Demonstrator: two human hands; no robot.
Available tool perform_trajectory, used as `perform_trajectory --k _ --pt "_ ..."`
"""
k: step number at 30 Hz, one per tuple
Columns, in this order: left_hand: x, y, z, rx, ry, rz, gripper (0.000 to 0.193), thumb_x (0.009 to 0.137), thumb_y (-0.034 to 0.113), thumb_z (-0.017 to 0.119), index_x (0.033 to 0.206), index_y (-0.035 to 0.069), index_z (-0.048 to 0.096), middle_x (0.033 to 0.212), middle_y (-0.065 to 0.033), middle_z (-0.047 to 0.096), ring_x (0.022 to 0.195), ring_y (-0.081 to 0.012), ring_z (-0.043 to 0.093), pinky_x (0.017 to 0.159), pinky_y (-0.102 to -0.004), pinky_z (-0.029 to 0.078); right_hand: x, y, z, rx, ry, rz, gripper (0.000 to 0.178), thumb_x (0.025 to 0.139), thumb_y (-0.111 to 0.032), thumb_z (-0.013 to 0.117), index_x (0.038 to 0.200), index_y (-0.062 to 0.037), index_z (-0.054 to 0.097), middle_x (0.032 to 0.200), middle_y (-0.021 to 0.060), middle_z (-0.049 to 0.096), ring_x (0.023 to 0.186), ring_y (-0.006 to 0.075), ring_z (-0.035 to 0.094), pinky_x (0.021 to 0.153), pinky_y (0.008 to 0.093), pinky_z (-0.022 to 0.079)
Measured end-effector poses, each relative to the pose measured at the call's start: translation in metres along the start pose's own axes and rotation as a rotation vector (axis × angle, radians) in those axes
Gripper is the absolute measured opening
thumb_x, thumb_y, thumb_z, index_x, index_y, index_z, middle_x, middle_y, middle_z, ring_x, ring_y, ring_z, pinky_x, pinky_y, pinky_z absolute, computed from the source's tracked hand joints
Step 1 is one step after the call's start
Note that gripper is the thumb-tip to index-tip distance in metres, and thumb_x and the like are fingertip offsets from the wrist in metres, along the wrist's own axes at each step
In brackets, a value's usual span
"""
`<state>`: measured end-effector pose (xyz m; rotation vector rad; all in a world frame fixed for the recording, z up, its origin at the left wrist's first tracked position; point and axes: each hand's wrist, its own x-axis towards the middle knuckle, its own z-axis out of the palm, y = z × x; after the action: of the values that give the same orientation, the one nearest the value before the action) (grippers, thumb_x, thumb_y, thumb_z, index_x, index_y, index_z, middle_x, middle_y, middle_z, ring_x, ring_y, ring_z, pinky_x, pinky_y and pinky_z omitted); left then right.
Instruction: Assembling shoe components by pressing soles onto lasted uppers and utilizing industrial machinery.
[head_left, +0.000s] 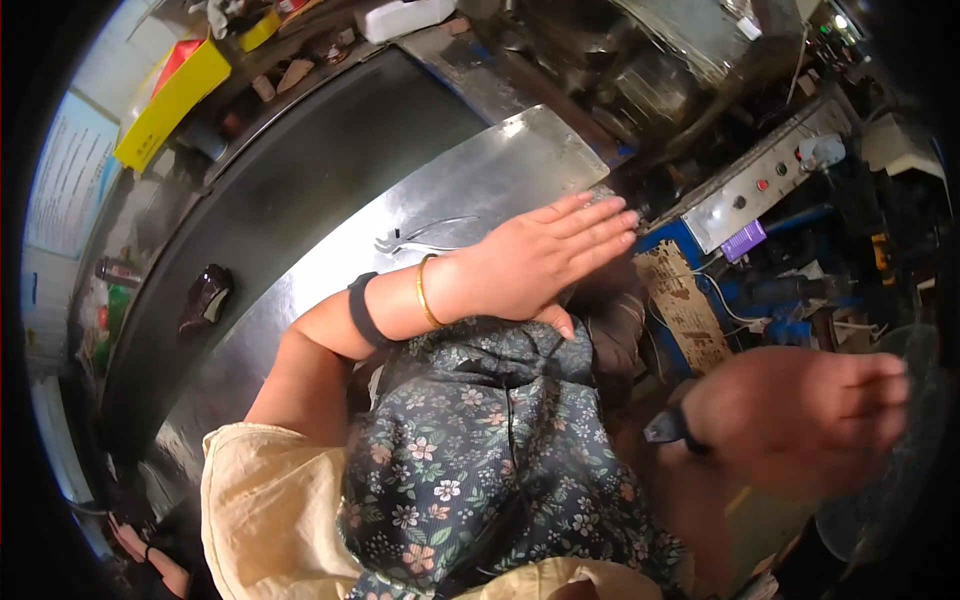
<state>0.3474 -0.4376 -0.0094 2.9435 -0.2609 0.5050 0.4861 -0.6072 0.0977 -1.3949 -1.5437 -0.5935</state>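
Note:
My left hand [545,255] is held flat over the lap edge of the metal work surface [330,235], fingers straight and close together, thumb lowered apart. Nothing shows in it. A gold bangle and a black band circle that wrist. Just beyond the wrist lies a silver plier-like tool [430,240] with its handles spread. My right hand [810,415] is out to the right, smeared by motion, beside a translucent round-edged thing [860,500]. Its fingers look partly curled, but whether they hold anything is unclear. A dark floral apron [470,450] covers my lap.
A glossy dark maroon object [205,298] lies on the black strip [300,160] at left. Behind stand a yellow box [175,100] and a white container [405,18]. At right is a machine control panel [765,180] with buttons. Another person's hand [130,540] shows at lower left.

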Motion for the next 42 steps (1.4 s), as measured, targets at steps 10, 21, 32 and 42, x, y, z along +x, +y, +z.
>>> perform_trajectory --k 10,21,32,42 --pt "-0.098 0.001 0.125 -1.012 0.104 -0.271 0.069 0.086 0.038 0.068 0.143 0.007 0.044 0.145 -0.0179 0.045 0.137 -0.0339 0.04 0.116 -0.0453 0.028 -0.151 0.003 0.165 0.563 -0.57 -0.215 0.056 0.09 -0.043 0.063 0.127 -0.0015 0.055 0.133 0.0166 0.056 0.124 0.0353 0.053 0.105 0.0463 0.04" --pt "-0.538 -0.131 0.023 0.61 0.604 -2.14 0.056 0.08 0.032 0.067 0.116 -0.01 0.062 0.113 -0.0283 0.065 0.112 -0.0428 0.06 0.097 -0.0453 0.047 -0.241 0.062 0.193 0.265 -0.828 -0.004 0.039 0.09 -0.015 0.054 0.124 0.0025 0.057 0.135 0.0193 0.055 0.127 0.04 0.049 0.108 0.0506 0.035" --pt "-0.53 -0.117 0.003 0.944 0.222 -1.585 0.076 0.081 0.046 0.072 0.137 0.003 0.048 0.123 -0.0189 0.064 0.113 -0.037 0.061 0.095 -0.0435 0.048 -0.241 0.061 0.213 0.256 -0.773 0.032 0.039 0.087 -0.02 0.05 0.116 0.0036 0.061 0.127 0.0206 0.06 0.121 0.0395 0.054 0.107 0.0503 0.036" --pt "-0.422 -0.12 0.001 -1.145 1.098 -1.661 0.062 0.079 0.038 0.07 0.119 -0.009 0.058 0.11 -0.0194 0.067 0.098 -0.034 0.066 0.088 -0.0398 0.053 -0.221 0.062 0.197 0.253 -0.896 0.14 0.037 0.083 -0.018 0.065 0.116 -0.0014 0.063 0.128 0.0155 0.06 0.121 0.0341 0.055 0.107 0.0461 0.038"
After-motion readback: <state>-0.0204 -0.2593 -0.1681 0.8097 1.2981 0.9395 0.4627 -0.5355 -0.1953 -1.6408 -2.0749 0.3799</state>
